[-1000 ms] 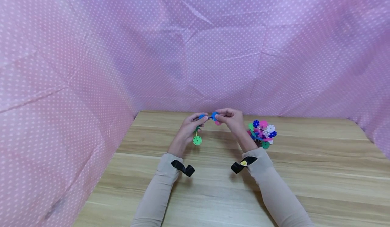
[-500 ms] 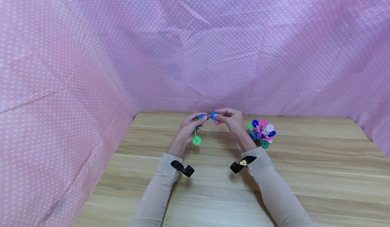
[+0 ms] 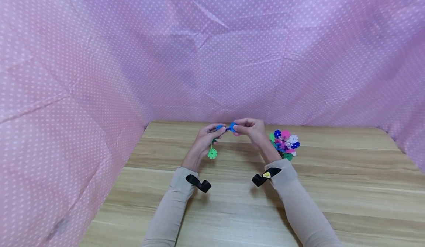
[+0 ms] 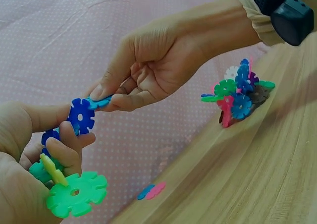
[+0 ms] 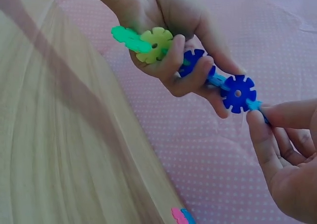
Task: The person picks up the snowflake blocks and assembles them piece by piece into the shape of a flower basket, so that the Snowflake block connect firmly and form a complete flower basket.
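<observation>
My left hand (image 3: 206, 140) grips a chain of slotted snowflake discs above the table. In the left wrist view the chain runs from a light green disc (image 4: 77, 194) through a yellow disc (image 4: 53, 168), partly behind the fingers, to a dark blue disc (image 4: 81, 116). With thumb and fingertips, my right hand (image 3: 254, 129) pinches a light blue disc (image 4: 100, 103) at the chain's far end. Its edge meets the dark blue disc, seen slot to slot in the right wrist view. Left fingers hide part of the middle discs.
A many-coloured cluster of joined snowflake discs (image 3: 284, 143) stands on the wooden table (image 3: 348, 188), right of my right hand. A pink disc (image 4: 155, 191) and a blue disc (image 4: 145, 192) lie together near the back edge. Pink dotted cloth (image 3: 212, 55) rises behind the table.
Both hands stay nearly in place, still holding the chain between them. The light green disc hanging under my left hand has shifted slightly left.
</observation>
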Action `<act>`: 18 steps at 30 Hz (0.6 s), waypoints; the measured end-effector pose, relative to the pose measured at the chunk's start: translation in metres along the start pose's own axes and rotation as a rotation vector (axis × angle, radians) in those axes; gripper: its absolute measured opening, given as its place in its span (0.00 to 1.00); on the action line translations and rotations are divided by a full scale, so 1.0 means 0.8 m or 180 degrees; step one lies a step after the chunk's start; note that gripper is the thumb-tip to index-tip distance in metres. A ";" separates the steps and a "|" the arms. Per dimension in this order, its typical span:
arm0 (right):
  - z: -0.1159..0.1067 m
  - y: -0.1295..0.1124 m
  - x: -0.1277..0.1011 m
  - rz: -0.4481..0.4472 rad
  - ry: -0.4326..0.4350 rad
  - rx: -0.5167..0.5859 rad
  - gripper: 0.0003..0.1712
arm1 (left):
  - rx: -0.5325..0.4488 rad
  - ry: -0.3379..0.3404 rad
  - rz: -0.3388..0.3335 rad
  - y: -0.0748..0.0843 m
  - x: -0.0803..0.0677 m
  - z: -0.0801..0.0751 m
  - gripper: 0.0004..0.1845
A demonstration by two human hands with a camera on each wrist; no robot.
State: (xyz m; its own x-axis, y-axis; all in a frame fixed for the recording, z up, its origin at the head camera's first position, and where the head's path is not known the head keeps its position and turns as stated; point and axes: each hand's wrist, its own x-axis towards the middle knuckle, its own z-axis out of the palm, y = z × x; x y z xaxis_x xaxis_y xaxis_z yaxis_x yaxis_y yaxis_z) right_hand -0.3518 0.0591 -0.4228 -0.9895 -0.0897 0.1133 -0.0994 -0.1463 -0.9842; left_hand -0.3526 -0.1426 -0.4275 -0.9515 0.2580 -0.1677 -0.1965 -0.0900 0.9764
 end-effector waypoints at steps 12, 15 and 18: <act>0.005 -0.002 -0.002 -0.0020 0.0013 0.0141 0.19 | 0.0014 0.0118 0.0172 0.006 -0.005 0.003 0.14; 0.004 -0.001 -0.003 0.0000 0.0006 0.0226 0.19 | 0.0045 0.0122 0.0160 0.006 -0.004 0.003 0.15; 0.004 0.001 -0.003 -0.0004 0.0043 0.0271 0.18 | 0.0077 0.0156 0.0135 0.006 -0.004 0.005 0.15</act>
State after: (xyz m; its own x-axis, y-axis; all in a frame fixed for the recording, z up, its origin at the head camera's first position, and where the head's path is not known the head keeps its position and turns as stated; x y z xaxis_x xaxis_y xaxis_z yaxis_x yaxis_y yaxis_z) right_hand -0.3488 0.0560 -0.4233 -0.9908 -0.0763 0.1121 -0.0919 -0.2297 -0.9689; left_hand -0.3499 -0.1403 -0.4219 -0.9694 0.2071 -0.1320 -0.1506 -0.0763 0.9857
